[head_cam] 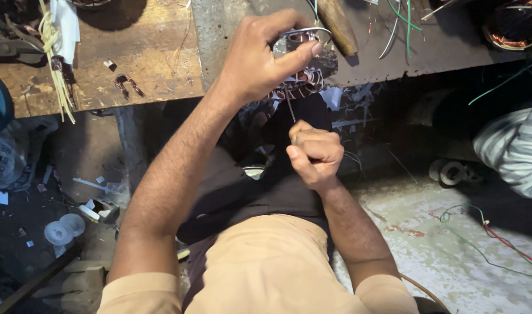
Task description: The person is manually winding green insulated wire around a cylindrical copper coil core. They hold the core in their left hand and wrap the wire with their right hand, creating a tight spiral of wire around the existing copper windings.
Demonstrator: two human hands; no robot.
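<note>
A scarred wooden workbench (144,52) runs across the top of the view, with a grey metal plate (219,29) laid over its right part. Below it, a stained concrete floor (452,256) spreads to the right, with red and green wires (498,235) trailing across it. A striped grey-and-white cloth (513,148) shows at the right edge.

The left hand (263,55) is raised at the bench edge, its fingers curled around a small round motor stator wound with reddish copper wire (301,78); the thumb presses against the top of it. The stator is thus held in the air just in front of the metal plate, partly hidden by the hand.

The right hand (312,154) sits just below it, closed into a tight fist, pinching a thin pale thread or wire (290,110) that runs straight up to the stator.

A wooden tool handle (341,23) lies on the plate just beyond the stator. A bundle of pale yellow strips (54,58) hangs over the bench at the left. Two white spools (65,228) lie on the dark floor at lower left.
</note>
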